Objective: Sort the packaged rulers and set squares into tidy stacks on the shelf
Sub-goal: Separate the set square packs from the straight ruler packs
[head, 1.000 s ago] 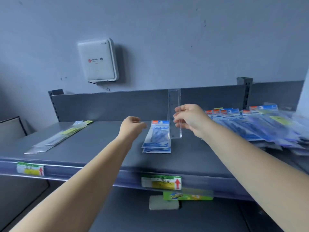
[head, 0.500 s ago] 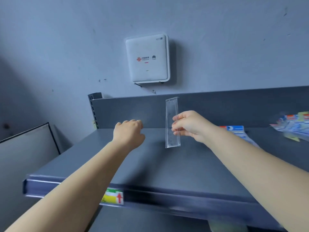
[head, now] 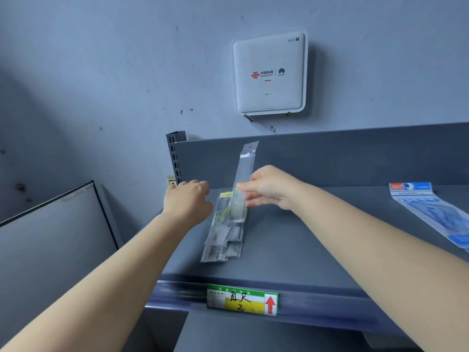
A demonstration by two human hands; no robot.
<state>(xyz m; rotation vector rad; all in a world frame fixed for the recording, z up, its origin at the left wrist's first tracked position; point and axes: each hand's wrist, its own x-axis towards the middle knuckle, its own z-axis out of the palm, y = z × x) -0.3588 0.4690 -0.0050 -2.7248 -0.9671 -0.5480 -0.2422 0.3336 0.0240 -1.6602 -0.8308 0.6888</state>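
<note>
R hand [head: 272,188] pinching clear packaged ruler [head: 245,174] at mid-length, thumb + fingers closed on it; held near-upright, top tilted slightly right, lower end over the far end of the ruler stack [head: 225,232]. Can't tell if touching the stack or just above.

L hand [head: 189,200] just left of stack, knuckles up, fingers loosely curled, holding nothing; fingertips hidden, contact w/ stack unclear.

Stack lying flat on grey shelf [head: 304,250], left portion, long axis running front-to-back, packs slightly fanned at the near end. Yellow/green labels visible on upper packs.

Blue packaged set square [head: 431,214] flat on shelf at far right, well apart from stack, partly cut off by frame edge.

Price tag [head: 242,299] w/ red arrow clipped on shelf front rail, below stack. White wifi box [head: 269,73] on wall above shelf back panel. Slotted upright [head: 175,158] at shelf's back-left corner. Grey panel [head: 50,237] lower left, beside shelf.
</note>
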